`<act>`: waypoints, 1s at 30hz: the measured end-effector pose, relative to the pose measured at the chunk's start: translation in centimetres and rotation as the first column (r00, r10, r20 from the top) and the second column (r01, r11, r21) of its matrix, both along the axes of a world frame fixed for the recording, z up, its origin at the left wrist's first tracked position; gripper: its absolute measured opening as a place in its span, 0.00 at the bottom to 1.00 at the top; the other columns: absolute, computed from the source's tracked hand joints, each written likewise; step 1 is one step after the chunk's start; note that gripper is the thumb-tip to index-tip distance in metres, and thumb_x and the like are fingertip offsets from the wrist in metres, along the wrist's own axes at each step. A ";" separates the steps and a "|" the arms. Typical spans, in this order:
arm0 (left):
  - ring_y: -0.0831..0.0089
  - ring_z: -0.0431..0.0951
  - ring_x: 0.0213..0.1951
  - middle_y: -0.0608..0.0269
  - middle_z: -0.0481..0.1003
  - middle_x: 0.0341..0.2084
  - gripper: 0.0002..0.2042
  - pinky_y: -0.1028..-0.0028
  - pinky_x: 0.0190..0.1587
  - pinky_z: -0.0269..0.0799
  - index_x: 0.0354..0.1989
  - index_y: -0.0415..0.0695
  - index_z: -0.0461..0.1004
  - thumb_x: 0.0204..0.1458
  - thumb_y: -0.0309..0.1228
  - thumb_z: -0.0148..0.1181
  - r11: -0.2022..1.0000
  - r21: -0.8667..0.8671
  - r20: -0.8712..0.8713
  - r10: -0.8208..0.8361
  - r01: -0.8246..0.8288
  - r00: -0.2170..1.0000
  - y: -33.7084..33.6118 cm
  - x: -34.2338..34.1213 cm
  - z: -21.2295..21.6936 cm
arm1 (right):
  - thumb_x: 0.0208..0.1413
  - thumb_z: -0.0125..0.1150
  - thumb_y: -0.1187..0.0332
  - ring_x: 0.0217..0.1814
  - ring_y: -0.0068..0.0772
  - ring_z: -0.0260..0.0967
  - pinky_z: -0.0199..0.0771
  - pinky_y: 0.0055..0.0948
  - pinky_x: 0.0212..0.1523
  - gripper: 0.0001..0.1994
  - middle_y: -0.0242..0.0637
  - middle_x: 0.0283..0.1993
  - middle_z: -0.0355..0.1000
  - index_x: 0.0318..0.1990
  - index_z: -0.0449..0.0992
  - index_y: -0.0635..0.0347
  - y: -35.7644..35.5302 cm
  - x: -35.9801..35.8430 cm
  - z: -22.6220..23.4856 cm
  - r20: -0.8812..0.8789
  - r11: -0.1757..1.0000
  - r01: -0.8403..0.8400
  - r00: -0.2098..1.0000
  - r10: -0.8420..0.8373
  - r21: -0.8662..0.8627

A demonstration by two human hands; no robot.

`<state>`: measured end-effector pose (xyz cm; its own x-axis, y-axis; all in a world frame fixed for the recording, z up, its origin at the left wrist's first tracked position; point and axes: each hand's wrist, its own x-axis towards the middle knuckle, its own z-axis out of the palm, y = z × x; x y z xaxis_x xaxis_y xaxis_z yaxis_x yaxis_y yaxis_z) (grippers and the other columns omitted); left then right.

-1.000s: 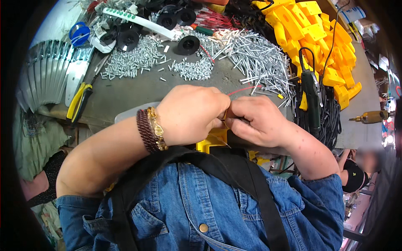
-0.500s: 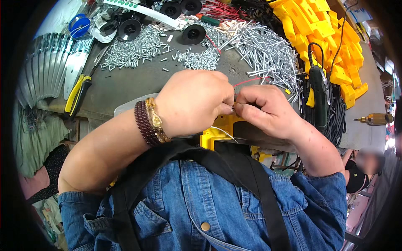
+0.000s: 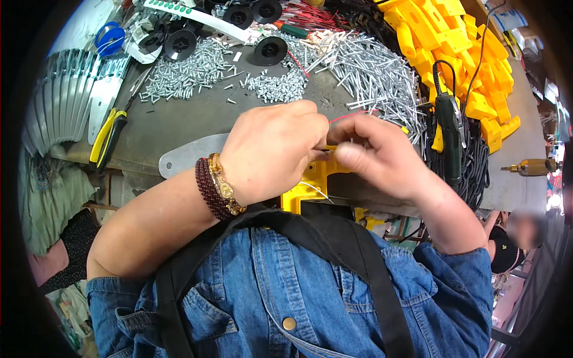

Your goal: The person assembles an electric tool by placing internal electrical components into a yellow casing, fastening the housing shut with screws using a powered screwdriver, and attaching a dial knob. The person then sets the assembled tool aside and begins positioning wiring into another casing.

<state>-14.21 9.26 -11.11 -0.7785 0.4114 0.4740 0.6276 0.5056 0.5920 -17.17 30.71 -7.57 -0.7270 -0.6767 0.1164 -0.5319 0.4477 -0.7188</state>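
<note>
My left hand (image 3: 271, 152) is closed in a pinch over a yellow plastic housing (image 3: 292, 200); what its fingertips hold is hidden. Close against those fingertips is my right hand (image 3: 385, 158), slightly blurred, its fingers curled and its thumb apart from the index finger. From the housing a thin white wire (image 3: 314, 189) sticks out toward me. A red wire (image 3: 352, 114) runs behind the fingers toward the long screws. Partly under my left wrist lies a flat grey metal blade (image 3: 192, 156) with a hole in its rounded end.
Heaps of short screws (image 3: 185, 74) and long screws (image 3: 376, 71) lie beyond my hands, with black spools (image 3: 270, 51). Yellow plastic parts (image 3: 477, 89) and a dark corded power tool (image 3: 447, 137) are at right. Yellow-handled pliers (image 3: 107, 137) and stacked metal blades (image 3: 65, 98) lie left.
My right thumb has moved away from the index finger, and the right hand has opened a little. More of the grey blade shows beside my left wrist. The view has shifted slightly.
</note>
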 end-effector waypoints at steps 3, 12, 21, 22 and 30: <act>0.54 0.75 0.30 0.58 0.71 0.26 0.08 0.60 0.31 0.71 0.28 0.43 0.72 0.45 0.27 0.67 1.000 0.018 0.045 -0.022 0.021 0.999 0.0 0.0 0.2 | 0.59 0.61 0.65 0.29 0.43 0.73 0.73 0.37 0.27 0.07 0.40 0.29 0.71 0.37 0.75 0.59 0.2 0.4 -0.3 -0.409 0.972 -0.119 0.892 0.194 0.202; 0.56 0.76 0.32 0.59 0.72 0.26 0.07 0.60 0.33 0.71 0.27 0.43 0.75 0.43 0.28 0.68 0.994 -0.084 0.101 -0.057 0.065 0.993 0.0 -0.1 0.7 | 0.62 0.57 0.67 0.29 0.40 0.72 0.70 0.36 0.30 0.08 0.41 0.28 0.72 0.33 0.73 0.62 0.1 -0.4 0.3 -0.014 0.976 -0.187 0.982 0.189 0.113; 0.57 0.75 0.32 0.61 0.76 0.28 0.08 0.59 0.39 0.69 0.29 0.44 0.76 0.44 0.30 0.70 0.997 0.010 -0.088 0.081 -0.081 0.993 0.3 0.4 -0.5 | 0.59 0.60 0.59 0.42 0.42 0.76 0.74 0.38 0.44 0.12 0.40 0.35 0.77 0.36 0.81 0.58 -1.1 -10.9 -0.1 -0.483 0.947 0.163 0.876 -0.009 0.277; 0.57 0.75 0.32 0.61 0.76 0.28 0.08 0.59 0.39 0.69 0.29 0.44 0.76 0.44 0.30 0.70 0.997 0.010 -0.092 0.079 -0.078 0.993 0.2 0.4 -0.8 | 0.57 0.61 0.60 0.43 0.44 0.75 0.75 0.40 0.45 0.11 0.39 0.36 0.76 0.36 0.80 0.57 -1.5 -12.0 -1.2 -0.578 0.928 0.202 0.816 0.016 0.312; 0.61 0.76 0.26 0.57 0.75 0.23 0.03 0.68 0.29 0.70 0.29 0.38 0.79 0.47 0.22 0.67 0.966 0.214 -0.040 0.160 -0.148 0.986 -2.0 0.1 -0.7 | 0.57 0.59 0.64 0.46 0.44 0.73 0.73 0.41 0.45 0.08 0.37 0.40 0.74 0.37 0.78 0.57 -2.2 -13.1 -2.4 -0.647 0.855 0.241 0.751 0.136 0.460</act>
